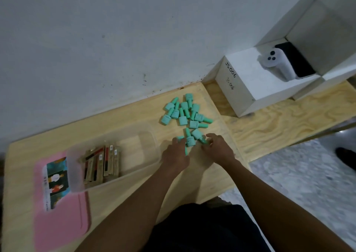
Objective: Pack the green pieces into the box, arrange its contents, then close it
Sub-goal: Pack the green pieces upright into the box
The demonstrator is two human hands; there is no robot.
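Green pieces [185,113] partly under hands: right hand [217,150] pinches one; left hand [175,155] grip hidden.

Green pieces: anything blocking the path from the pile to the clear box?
Nothing visible. The green pieces lie on bare table right of the box, which is open; only its own wall has to be cleared. Its left part holds brown packets; the right part is free.

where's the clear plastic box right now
Head view: the clear plastic box sits left of centre on the wooden table, overlapping the pink flat lid, just left of the left hand.
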